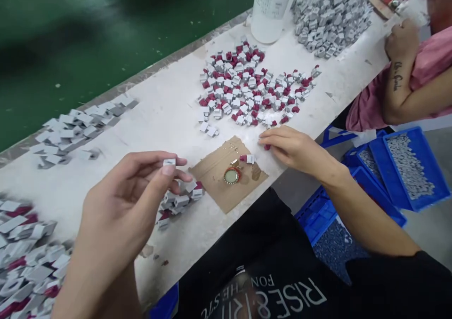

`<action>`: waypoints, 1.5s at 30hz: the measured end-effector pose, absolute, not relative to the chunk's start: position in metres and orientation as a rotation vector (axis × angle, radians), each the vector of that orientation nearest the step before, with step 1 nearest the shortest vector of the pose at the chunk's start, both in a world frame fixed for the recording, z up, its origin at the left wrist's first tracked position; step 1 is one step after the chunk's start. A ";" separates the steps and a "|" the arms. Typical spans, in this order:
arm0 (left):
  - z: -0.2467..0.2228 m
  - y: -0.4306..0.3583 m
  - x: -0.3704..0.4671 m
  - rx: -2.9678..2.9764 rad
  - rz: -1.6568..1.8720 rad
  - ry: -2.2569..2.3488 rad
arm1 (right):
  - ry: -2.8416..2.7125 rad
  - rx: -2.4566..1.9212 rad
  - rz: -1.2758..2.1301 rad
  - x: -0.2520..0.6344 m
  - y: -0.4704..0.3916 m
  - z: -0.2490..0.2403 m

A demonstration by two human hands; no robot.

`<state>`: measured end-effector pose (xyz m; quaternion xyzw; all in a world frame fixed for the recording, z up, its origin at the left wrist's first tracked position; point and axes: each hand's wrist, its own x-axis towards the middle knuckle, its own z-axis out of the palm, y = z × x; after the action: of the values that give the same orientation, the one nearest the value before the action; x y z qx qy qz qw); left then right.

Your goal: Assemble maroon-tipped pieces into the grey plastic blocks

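While L hand [123, 203] is pinching small grey piece [169, 162] btwn thumb & index, up off table [158, 126], R hand [287, 147] is resting fingertips low, just beyond cardboard [226, 199], maroon bit [267, 147] showing beneath; can't tell if gripping it. Round cap [231, 176] sitting on cardboard, maroon-grey piece [250, 159] lying near. Step in hand prob. picking up maroon bit; next move likely calling for firm fingertip pinch w/o knocking cap.
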<state>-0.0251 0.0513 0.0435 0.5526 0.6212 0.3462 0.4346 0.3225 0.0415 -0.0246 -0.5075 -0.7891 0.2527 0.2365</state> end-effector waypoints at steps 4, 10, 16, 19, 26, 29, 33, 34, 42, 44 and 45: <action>0.045 0.011 -0.006 1.268 0.907 1.361 | -1.807 -1.499 0.809 0.311 0.031 -0.016; 0.024 -0.016 0.026 1.124 0.835 1.121 | -1.131 -1.367 1.238 0.257 -0.013 0.009; 0.012 -0.023 0.035 1.048 0.856 1.059 | -1.016 -1.297 1.432 0.232 -0.038 0.010; 0.006 -0.027 0.029 1.061 0.848 1.070 | -1.068 -1.304 1.397 0.230 -0.042 0.006; -0.003 -0.031 0.011 0.974 0.919 1.171 | -1.111 -1.482 1.094 0.224 -0.037 -0.004; -0.004 -0.031 0.004 0.971 0.951 1.197 | -1.122 -1.480 1.046 0.220 -0.035 -0.007; -0.004 -0.033 -0.001 0.953 0.971 1.227 | -1.151 -1.493 1.024 0.218 -0.034 -0.011; -0.004 -0.034 -0.002 0.965 0.969 1.235 | -1.159 -1.497 1.015 0.219 -0.034 -0.011; -0.006 -0.039 -0.006 1.226 0.915 1.326 | -1.215 -1.518 0.968 0.220 -0.035 -0.011; -0.006 -0.039 -0.006 1.203 0.927 1.311 | -1.220 -1.529 0.955 0.219 -0.035 -0.010; -0.006 -0.038 -0.005 1.173 0.933 1.294 | -1.224 -1.533 0.951 0.219 -0.035 -0.010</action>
<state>-0.0053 -0.0380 -0.0063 0.4951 0.5464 0.3938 0.5488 0.2192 -0.0352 -0.0099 -0.6235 -0.4979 0.3867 0.4624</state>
